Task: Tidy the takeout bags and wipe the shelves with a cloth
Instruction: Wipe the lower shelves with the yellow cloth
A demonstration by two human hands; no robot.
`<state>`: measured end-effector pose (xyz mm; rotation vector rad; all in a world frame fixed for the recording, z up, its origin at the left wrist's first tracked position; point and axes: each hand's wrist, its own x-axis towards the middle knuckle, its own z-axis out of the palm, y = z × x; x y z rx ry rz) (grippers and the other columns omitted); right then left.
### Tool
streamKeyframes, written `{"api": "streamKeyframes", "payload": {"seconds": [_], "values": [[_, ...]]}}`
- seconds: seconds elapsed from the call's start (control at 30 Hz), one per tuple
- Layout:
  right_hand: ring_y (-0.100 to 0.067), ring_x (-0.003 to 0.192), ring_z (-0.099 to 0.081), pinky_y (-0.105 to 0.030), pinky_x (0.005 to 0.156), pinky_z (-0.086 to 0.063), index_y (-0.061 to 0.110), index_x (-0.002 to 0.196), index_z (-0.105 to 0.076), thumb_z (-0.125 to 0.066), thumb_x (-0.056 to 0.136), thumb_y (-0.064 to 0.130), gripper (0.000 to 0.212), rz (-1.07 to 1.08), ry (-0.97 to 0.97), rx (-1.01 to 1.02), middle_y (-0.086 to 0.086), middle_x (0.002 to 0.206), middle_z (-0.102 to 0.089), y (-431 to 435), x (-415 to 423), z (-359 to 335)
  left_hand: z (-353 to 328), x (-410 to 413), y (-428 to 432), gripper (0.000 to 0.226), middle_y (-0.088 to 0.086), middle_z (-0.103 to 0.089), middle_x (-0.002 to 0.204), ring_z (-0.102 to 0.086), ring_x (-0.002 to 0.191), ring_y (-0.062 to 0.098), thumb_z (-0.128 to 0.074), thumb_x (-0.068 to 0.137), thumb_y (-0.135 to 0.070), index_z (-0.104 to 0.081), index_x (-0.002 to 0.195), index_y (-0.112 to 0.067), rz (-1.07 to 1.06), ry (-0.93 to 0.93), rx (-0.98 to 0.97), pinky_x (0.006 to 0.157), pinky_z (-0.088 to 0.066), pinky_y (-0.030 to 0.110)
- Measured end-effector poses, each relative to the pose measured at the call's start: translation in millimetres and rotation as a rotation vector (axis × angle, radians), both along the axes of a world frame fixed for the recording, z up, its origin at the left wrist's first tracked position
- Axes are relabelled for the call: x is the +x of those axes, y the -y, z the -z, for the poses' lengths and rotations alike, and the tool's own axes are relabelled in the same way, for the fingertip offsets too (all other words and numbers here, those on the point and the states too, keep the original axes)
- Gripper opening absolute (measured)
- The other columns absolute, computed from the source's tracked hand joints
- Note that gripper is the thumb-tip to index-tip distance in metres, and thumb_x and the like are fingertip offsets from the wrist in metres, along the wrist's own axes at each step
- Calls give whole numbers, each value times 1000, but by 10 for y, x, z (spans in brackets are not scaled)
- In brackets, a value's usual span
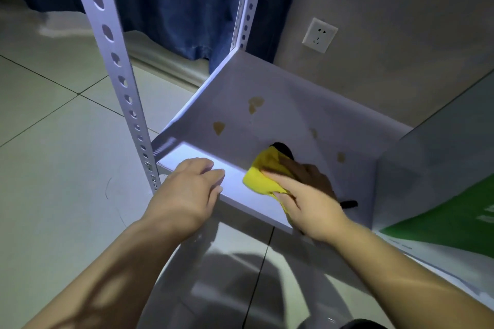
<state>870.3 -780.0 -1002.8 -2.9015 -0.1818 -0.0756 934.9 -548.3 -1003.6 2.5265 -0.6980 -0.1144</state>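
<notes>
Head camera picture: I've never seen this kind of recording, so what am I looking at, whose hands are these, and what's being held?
There is no machine here. A person wears one wide-angle camera on the head, looking forward and down, so you see their own arms from above. In front is a white metal shelf fixed to a post with holes, above a tiled floor. The left hand rests on the shelf's front edge and holds nothing. The right hand presses a yellow cloth flat on the shelf, apparently wiping. Several brownish stains show further back. A white bag with green print stands at the shelf's right end. Behind are a blue curtain and a wall socket.
</notes>
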Motion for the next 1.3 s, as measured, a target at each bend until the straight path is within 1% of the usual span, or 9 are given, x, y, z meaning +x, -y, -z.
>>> {"api": "streamKeyframes", "payload": {"seconds": [0.27,0.33,0.5,0.63,0.77,0.93,1.07,1.13,1.3], "values": [[-40,118,-30,-58,94,-26,52,136,-19,-41,90,26,58,1005,-123,60,0,150,-12,711,834,69,-13,45,79,28,-5,-48,122,-34,115,18,-41,94,-35,-64,106,-24,-35,3,56,89,-34,26],[-39,120,-31,-57,96,-25,56,134,-20,-37,92,31,52,926,-133,76,1,153,-11,566,865,31,-30,60,118,26,-7,-47,117,-34,112,17,-41,94,-36,-63,103,-25,-42,-11,77,84,-33,25],[-37,113,-44,-47,92,-40,49,133,-41,-48,86,33,50,202,60,-18,2,150,-34,383,248,108,-17,90,205,24,-8,-45,111,-35,103,18,-41,93,-40,-59,98,-26,-56,10,97,83,-35,26],[-40,116,-41,-50,95,-34,54,134,-31,-37,92,46,43,579,29,-34,2,153,-24,705,338,171,-7,111,207,21,-7,-44,109,-34,100,17,-43,92,-40,-58,94,-26,-68,20,78,82,-36,26],[-40,126,-28,-59,97,-23,51,133,-24,-34,90,29,49,1019,-126,113,4,153,-9,620,886,39,2,99,190,19,-9,-42,111,-32,102,16,-44,92,-41,-55,94,-25,-63,19,77,78,-31,23],[-35,116,-37,-48,93,-31,49,138,-29,-41,91,32,51,375,8,-135,4,155,-15,-154,799,148,-5,100,228,21,-8,-41,113,-33,104,17,-44,91,-42,-54,95,-25,-65,25,96,82,-29,23],[-32,116,-40,-41,89,-32,51,134,-35,-42,88,40,47,30,41,-11,7,151,-30,-120,505,154,26,92,172,23,-8,-39,117,-30,108,16,-43,92,-42,-55,97,-24,-41,3,65,83,-31,23],[-35,114,-44,-42,89,-37,47,135,-38,-43,88,38,48,62,74,-57,3,151,-32,112,654,147,35,99,119,24,-8,-37,122,-29,113,14,-42,93,-41,-56,102,-24,-36,-3,56,86,-31,22],[-39,123,-31,-55,94,-29,48,142,-13,-33,94,32,54,733,-143,-120,-1,155,-10,290,1471,77,28,67,7,23,-7,-37,128,-28,122,13,-41,94,-39,-55,103,-24,-26,-9,21,94,-31,22]]}}
